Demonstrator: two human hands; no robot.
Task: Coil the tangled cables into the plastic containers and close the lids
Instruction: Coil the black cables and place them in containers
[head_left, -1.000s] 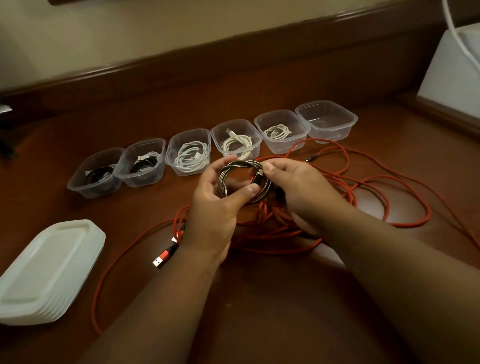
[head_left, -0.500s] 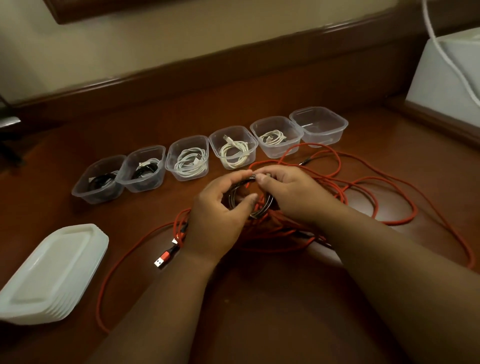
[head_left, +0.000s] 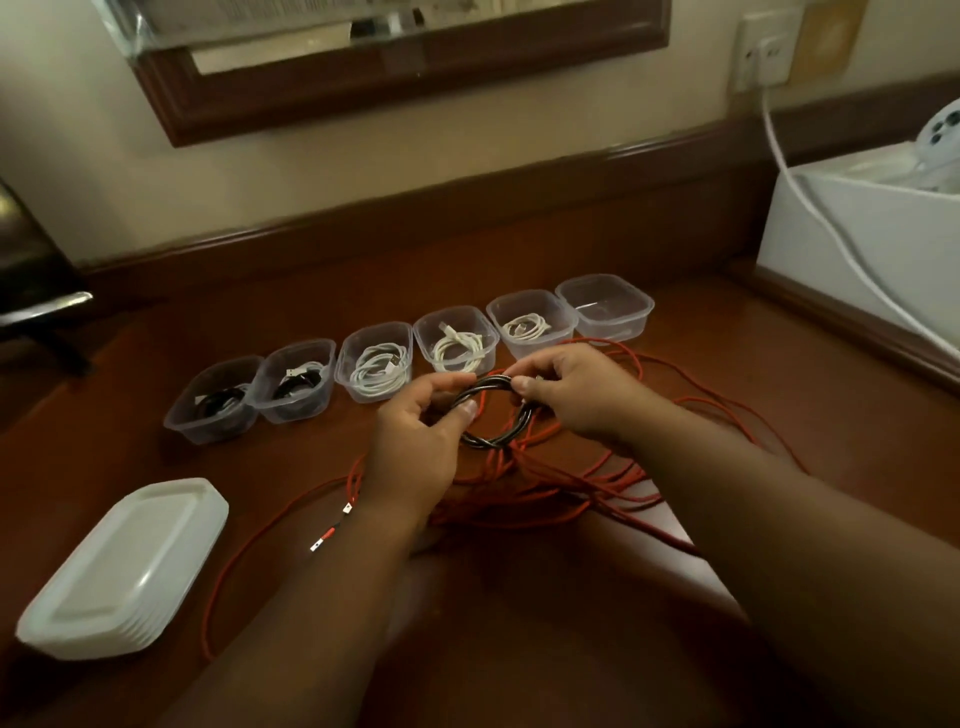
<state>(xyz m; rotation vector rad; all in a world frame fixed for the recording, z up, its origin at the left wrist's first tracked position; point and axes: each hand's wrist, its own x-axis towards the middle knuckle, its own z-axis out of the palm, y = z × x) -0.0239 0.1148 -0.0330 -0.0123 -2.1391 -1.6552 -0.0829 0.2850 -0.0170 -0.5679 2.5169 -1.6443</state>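
Note:
A dark, silver-flecked cable coil hangs between both hands above the table. My left hand pinches its left side between thumb and fingers. My right hand pinches its upper right side. Under them a long red cable lies tangled across the wood, its plugs near my left wrist. Several clear plastic containers stand in a row behind. The far right container holds no cable; the others hold coiled white or black cables. A stack of white lids lies at the front left.
A white box stands at the right with a white cord running up to a wall socket. A raised wooden ledge borders the table at the back. A dark chair is at the far left.
The camera tilted up, showing more wall. Both hands shifted slightly toward the container row with the dark coil, which now shows more open between them.

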